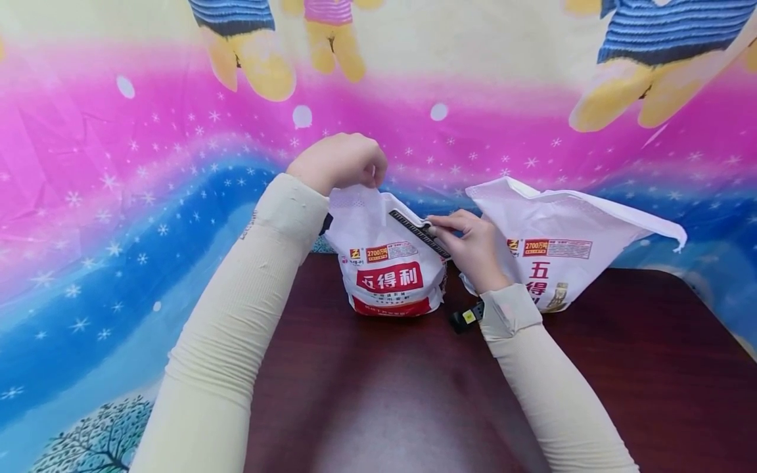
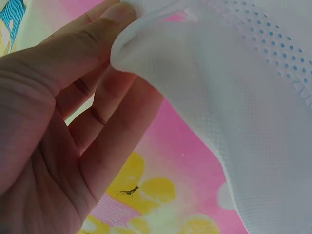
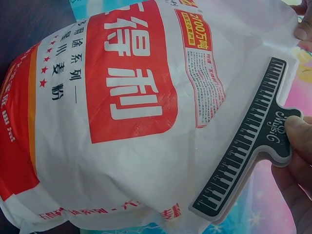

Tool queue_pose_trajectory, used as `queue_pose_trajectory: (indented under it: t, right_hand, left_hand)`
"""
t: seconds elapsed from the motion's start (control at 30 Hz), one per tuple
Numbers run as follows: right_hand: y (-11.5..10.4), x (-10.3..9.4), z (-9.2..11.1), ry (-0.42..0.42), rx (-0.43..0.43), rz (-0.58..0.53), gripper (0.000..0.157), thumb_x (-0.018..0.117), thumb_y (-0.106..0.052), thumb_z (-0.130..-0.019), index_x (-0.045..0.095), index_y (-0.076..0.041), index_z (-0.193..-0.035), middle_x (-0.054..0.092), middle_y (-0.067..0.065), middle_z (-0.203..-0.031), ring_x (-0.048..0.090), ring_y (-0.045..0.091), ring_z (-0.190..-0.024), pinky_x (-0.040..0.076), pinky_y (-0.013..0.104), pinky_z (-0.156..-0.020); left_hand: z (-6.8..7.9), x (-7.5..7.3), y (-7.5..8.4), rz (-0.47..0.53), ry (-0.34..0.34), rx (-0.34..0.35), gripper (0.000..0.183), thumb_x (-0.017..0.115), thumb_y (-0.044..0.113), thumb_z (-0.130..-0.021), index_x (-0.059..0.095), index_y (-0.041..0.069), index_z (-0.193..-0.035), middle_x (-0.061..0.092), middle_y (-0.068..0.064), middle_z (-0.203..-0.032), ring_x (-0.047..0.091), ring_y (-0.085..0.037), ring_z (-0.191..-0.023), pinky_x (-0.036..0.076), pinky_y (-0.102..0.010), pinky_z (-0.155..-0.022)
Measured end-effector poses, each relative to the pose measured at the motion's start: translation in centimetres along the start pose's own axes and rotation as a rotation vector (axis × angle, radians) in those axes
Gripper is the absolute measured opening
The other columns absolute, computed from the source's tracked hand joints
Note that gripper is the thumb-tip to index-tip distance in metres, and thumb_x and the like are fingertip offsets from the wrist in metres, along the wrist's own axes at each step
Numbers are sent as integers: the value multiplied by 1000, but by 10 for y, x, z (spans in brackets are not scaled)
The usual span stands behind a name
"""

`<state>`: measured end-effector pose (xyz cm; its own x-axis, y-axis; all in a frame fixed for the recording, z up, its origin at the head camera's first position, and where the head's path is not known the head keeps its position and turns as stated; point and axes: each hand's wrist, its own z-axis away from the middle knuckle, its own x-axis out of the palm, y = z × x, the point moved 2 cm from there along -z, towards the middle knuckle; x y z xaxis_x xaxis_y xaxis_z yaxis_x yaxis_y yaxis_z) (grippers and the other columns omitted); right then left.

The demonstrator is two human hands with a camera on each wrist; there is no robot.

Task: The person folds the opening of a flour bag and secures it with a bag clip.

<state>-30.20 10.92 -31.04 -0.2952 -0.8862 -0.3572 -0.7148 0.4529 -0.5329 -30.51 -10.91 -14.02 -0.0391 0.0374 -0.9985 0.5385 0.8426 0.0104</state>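
A white flour bag (image 1: 387, 263) with red print stands upright on the table. My left hand (image 1: 345, 161) pinches its top left corner between thumb and fingers; in the left wrist view the white fabric (image 2: 195, 97) runs down from that pinch. With my right hand (image 1: 473, 246) I hold the tab of a long black clip (image 3: 243, 146) patterned with piano keys. The clip lies slanted along the bag's upper right edge, thumb on the tab and fingers beneath it.
A second white flour bag (image 1: 550, 256), its top spread wide, stands to the right on the dark wooden table (image 1: 402, 394). Close behind hangs a colourful printed cloth (image 1: 177, 164). A black strap piece (image 1: 467, 318) shows at my right wrist.
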Motion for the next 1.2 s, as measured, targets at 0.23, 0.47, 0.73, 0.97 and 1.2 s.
queue_pose_trajectory:
  t: [0.23,0.47,0.73,0.97,1.2]
  right_hand:
    - [2,4,1,25,1,-54,20,81,-2,-85,80,-3,-105,75,11,-92,61,15,-81,42,14,-62]
    - [6,7,3,49,6,-75,19,80,-2,-85,80,-3,-105,74,13,-93,60,13,-81,42,15,-63]
    - [9,10,5,49,30,-111,21,80,-3,-86,79,-2,-107,74,9,-94,61,12,-82,46,15,-63]
    - [11,14,7,62,50,-136,21,79,-5,-88,79,-6,-108,74,9,-94,62,13,-82,48,14,-66]
    - [13,16,7,66,58,-133,21,78,-4,-88,79,-5,-109,73,9,-94,63,13,-83,48,14,-67]
  left_hand:
    - [0,-1,-1,10,-13,-4,14,70,9,-96,76,16,-107,67,-3,-114,57,-24,-105,51,-43,-93]
    - [-2,0,-1,14,-16,0,14,69,9,-96,76,15,-107,67,-3,-113,57,-24,-104,51,-42,-92]
    - [-1,1,-2,21,2,4,12,71,10,-95,76,15,-105,67,-3,-110,57,-23,-102,52,-42,-91]
    - [-1,3,-3,23,-2,7,13,70,10,-95,76,15,-106,67,-4,-111,57,-23,-103,52,-42,-92]
    - [0,2,-3,18,-1,2,13,71,9,-95,76,15,-105,67,-4,-111,57,-23,-103,52,-42,-91]
